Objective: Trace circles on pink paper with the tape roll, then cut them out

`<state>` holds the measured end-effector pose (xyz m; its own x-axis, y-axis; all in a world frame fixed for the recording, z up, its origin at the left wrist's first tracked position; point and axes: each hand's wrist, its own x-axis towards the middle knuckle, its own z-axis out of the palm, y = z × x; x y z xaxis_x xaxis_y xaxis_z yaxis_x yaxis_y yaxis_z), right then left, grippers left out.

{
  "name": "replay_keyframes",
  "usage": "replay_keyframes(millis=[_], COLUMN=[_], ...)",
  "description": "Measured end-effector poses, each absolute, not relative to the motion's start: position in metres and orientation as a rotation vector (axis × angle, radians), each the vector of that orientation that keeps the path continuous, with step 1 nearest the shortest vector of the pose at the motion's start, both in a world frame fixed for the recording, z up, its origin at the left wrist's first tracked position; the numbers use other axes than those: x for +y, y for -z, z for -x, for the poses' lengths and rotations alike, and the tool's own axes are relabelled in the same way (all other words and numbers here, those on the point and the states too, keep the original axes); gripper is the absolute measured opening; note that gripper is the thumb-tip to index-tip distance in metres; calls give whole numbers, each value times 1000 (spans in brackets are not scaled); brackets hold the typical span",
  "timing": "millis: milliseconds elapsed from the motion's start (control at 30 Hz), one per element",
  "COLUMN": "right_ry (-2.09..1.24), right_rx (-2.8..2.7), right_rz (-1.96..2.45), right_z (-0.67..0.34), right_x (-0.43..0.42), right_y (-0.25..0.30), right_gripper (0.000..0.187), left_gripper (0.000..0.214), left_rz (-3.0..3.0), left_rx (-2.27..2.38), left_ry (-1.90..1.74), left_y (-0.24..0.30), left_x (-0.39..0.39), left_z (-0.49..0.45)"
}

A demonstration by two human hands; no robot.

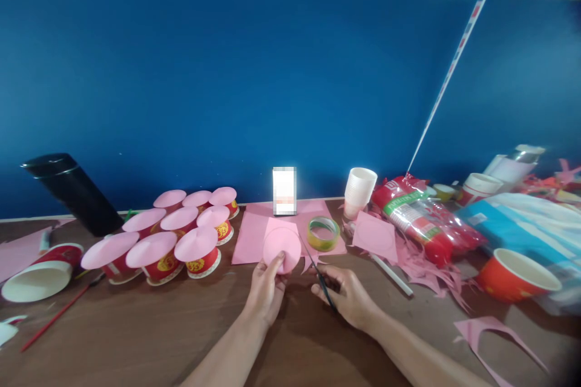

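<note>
My left hand (269, 287) pinches a round pink paper disc (282, 245) by its near edge, thumb on top. Around my right hand's fingers are the dark handles of a pair of scissors (324, 285), its blades pointing up and left beside the disc. My right hand (347, 296) is closed on these handles, a little right of the left hand. Behind the disc lie pink paper sheets (254, 224), with a roll of tape (323, 234) on their right part. A small white upright object (284, 190), blurred out, stands at their back.
Several red paper cups with pink cone tops (196, 245) stand left. Farther left are a black flask (72, 193), a tipped cup (40, 278) and a red brush (59, 320). Stacked white cups (360, 187), a red bag (403, 211), paper scraps (436, 269) and an orange cup (517, 278) stand right.
</note>
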<state>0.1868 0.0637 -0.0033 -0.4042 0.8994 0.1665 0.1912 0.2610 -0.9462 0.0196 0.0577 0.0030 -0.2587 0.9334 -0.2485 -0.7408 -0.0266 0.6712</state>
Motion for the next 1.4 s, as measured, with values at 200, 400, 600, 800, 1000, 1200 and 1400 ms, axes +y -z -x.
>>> replay_keyframes(millis=[200, 400, 600, 800, 1000, 1200, 1400], right_ry=[-1157, -1154, -1163, -1208, -1300, -1382, -1458], right_rx=[-1808, -1851, -1868, -1824, -1784, -1733, -1647], right_rz=[1021, 1029, 1031, 1019, 954, 917, 897], right_z=[-186, -187, -188, -187, -190, -191, -190], right_x=[65, 65, 66, 67, 69, 69, 68], right_y=[5, 3, 4, 6, 6, 9, 6], right_gripper=[22, 21, 22, 20, 19, 21, 31], left_gripper=[18, 18, 19, 19, 18, 13, 21], left_rz=[-329, -354, -411, -434, -452, -478, -603], left_rx=[828, 795, 793, 858, 836, 830, 866], left_ry=[-1626, -1620, -1589, -1560, -1516, -1466, -1397], left_y=[-2, -1, 1, 3, 2, -1, 0], left_x=[58, 57, 56, 56, 56, 55, 53], left_z=[-20, -21, -21, -21, -20, -20, -21])
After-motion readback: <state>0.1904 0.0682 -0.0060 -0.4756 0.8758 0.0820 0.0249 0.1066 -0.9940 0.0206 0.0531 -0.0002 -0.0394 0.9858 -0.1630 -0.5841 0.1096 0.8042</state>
